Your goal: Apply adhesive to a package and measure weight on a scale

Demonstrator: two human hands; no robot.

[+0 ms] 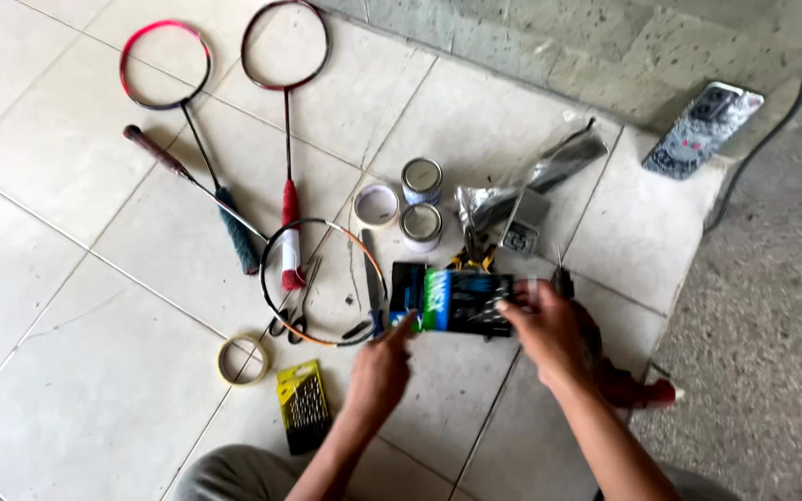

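Note:
Both my hands hold a flat dark packet (453, 301) with blue and green print, just above the tiled floor. My left hand (380, 366) pinches its lower left corner. My right hand (548, 332) grips its right end. Beside the packet's left end lies a badminton racket (325, 280) with an orange and black frame and no strings visible. A knife (371, 278) and scissors (297, 306) lie inside that frame.
Two more rackets (164, 65) (285, 44) lie at the top left. Two small tins (421, 178) (420, 225), a tape roll (376, 204), another tape roll (241, 360), a drill bit case (303, 406), crumpled plastic bags (531, 186), a red-handled tool (638, 390) and a phone (703, 128) surround me.

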